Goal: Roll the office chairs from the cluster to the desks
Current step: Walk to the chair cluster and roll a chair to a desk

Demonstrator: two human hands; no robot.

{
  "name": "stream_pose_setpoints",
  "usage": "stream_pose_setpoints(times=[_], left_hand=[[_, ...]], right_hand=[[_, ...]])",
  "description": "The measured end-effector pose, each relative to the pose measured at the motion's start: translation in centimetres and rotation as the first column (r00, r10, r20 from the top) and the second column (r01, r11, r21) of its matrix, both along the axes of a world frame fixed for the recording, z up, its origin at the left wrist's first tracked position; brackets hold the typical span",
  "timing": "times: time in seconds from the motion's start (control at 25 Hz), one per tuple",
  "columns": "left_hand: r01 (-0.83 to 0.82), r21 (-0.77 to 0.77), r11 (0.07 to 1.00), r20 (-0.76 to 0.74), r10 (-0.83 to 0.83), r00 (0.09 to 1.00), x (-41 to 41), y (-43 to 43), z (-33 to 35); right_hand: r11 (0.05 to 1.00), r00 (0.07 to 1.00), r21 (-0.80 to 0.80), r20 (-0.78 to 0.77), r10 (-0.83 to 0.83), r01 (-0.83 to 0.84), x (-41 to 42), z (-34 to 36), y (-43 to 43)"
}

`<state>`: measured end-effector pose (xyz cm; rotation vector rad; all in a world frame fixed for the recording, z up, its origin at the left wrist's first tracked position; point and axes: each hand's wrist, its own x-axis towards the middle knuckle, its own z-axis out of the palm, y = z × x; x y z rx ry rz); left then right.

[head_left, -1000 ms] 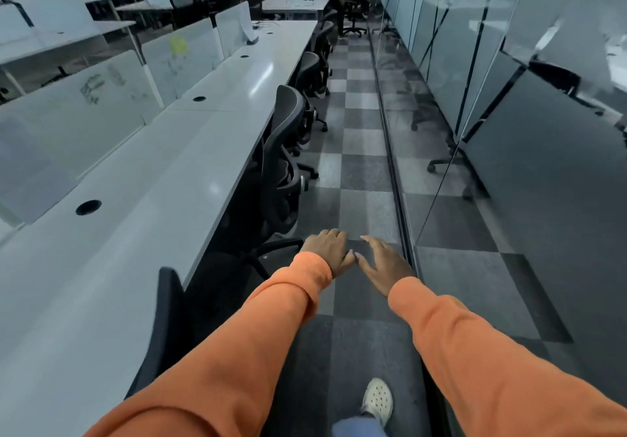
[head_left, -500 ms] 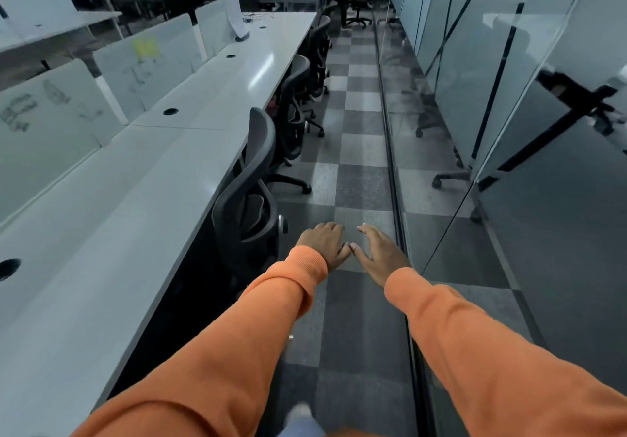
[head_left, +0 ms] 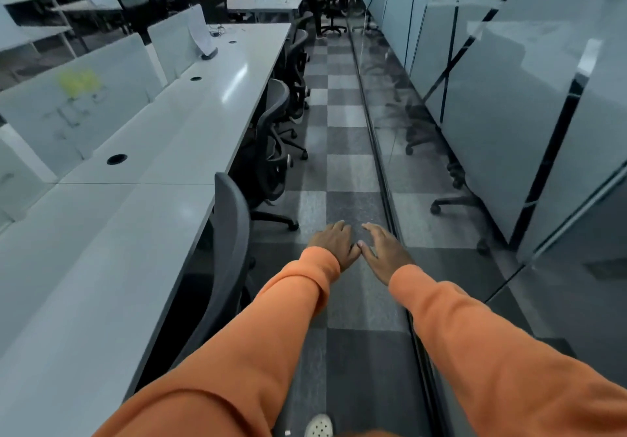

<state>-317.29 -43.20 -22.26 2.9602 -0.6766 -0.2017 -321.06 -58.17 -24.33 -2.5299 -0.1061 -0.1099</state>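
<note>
Left hand [head_left: 334,245] and right hand [head_left: 386,252] float empty, grip slack, likely mid-walk to grab a black office chair [head_left: 332,17] at twelve o'clock.

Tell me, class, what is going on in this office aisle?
A person in orange sleeves is in the aisle between a long white desk and a glass wall. The left hand and right hand reach forward, open, holding nothing. Dark chairs already sit tucked along the desk; no chair is being rolled now.
</note>
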Motion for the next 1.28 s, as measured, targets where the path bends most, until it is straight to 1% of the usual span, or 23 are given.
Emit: stream_pose_setpoints(times=[0.08,0.32,0.56,0.64,0.72,0.88,1.12,1.28], left_hand=[[-0.003,-0.012,1.000,-0.023,0.003,1.000,3.6,-0.5,0.4],[0.022,0.012,1.000,-0.026,-0.021,0.999,15.1,-2.2,-0.1],[-0.005,0.014,1.000,-0.041,0.006,0.999,29.2,-5.5,-1.6],[-0.036,-0.008,0.999,-0.071,0.036,0.997,34.0,-7.0,-1.5],[-0.029,0.006,1.000,-0.042,0.030,0.999,38.5,-8.0,-1.1],[-0.069,-0.030,0.997,0.010,0.069,0.998,47.4,-8.5,0.1],[-0.075,0.018,0.997,0.027,0.074,0.997,62.0,-7.4,-0.3],[-0.114,0.068,0.991,0.128,0.105,0.986,73.6,-5.9,-0.2]], right_hand=[[1.000,0.999,0.009,-0.018,-0.030,0.030,3.6,0.5,-0.2],[1.000,0.999,0.003,-0.029,-0.014,0.014,14.4,-0.1,-1.9],[0.999,1.000,0.038,-0.017,0.009,-0.008,29.1,-2.2,-5.1],[0.998,0.999,0.069,-0.050,0.003,0.001,34.5,-2.2,-6.2],[0.997,0.997,0.066,-0.066,0.032,-0.027,39.3,-1.6,-7.0],[0.996,0.996,0.050,-0.057,0.072,-0.069,48.5,-0.3,-8.5],[0.992,0.991,0.029,-0.047,0.124,-0.123,63.1,-1.1,-7.8],[0.991,0.990,-0.014,-0.048,0.132,-0.133,74.3,-1.4,-6.7]])
